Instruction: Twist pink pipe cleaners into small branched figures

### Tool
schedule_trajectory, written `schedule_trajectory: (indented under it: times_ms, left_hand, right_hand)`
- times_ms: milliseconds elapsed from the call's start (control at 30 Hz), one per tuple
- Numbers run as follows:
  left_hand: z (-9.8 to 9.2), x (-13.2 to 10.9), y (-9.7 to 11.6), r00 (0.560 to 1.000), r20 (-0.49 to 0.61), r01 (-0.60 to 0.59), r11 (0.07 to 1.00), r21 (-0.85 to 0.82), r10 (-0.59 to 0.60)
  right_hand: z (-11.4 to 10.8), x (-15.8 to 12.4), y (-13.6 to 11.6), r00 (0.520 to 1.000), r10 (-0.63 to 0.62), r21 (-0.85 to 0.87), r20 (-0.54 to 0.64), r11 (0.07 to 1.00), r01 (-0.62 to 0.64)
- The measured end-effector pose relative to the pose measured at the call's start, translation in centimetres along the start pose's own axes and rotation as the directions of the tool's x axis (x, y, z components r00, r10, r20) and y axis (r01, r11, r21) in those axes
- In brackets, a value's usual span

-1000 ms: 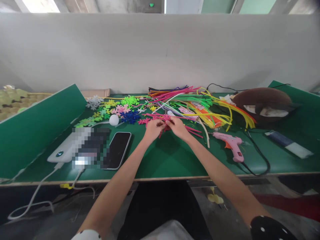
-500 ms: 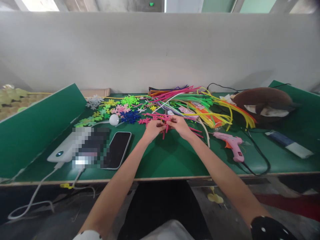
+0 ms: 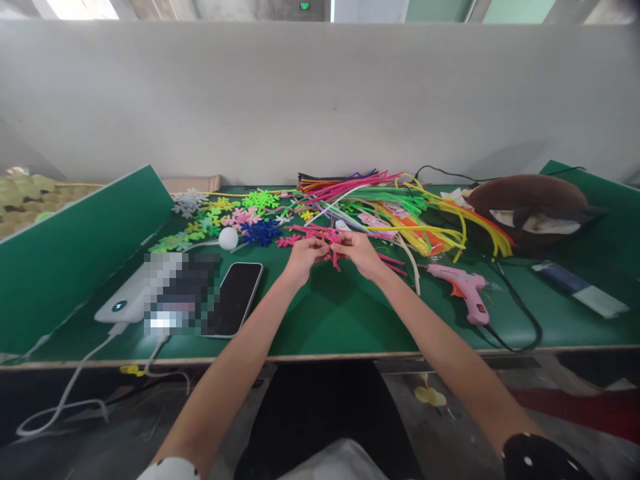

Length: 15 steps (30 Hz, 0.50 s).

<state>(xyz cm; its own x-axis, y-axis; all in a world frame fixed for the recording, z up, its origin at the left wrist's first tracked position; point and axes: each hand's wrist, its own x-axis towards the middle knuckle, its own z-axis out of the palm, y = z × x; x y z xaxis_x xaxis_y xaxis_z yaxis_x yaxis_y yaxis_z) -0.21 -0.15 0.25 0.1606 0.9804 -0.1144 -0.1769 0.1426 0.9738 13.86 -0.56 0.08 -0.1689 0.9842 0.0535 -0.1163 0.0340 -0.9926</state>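
Observation:
My left hand (image 3: 304, 256) and my right hand (image 3: 359, 253) meet above the green table (image 3: 340, 313), fingers pinched together on a small pink pipe-cleaner piece (image 3: 334, 248) with short stubs sticking out. Just behind the hands lie loose pink pipe cleaners (image 3: 320, 232). A big heap of coloured pipe cleaners (image 3: 400, 207) spreads out further back and to the right.
Coloured foam snowflakes (image 3: 235, 217) and a white ball (image 3: 229, 239) lie at the back left. A phone (image 3: 235, 298) and a white power bank (image 3: 127, 300) sit on the left. A pink glue gun (image 3: 463, 287) with cable lies right, beside a brown plush object (image 3: 525, 203).
Both hands have lifted slightly and drawn a little toward me with the pink piece, whose stubs have turned between the fingers. Nothing else on the table moved.

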Motion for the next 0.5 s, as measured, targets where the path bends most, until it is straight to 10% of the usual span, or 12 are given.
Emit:
schedule_trajectory:
  times_ms: [500]
  left_hand:
    - [0.38, 0.36, -0.67, 0.995, -0.083, -0.063, 0.993, -0.096, 0.055]
  right_hand:
    - [0.15, 0.21, 0.64, 0.997, -0.070, -0.150, -0.028, 0.987, 0.065]
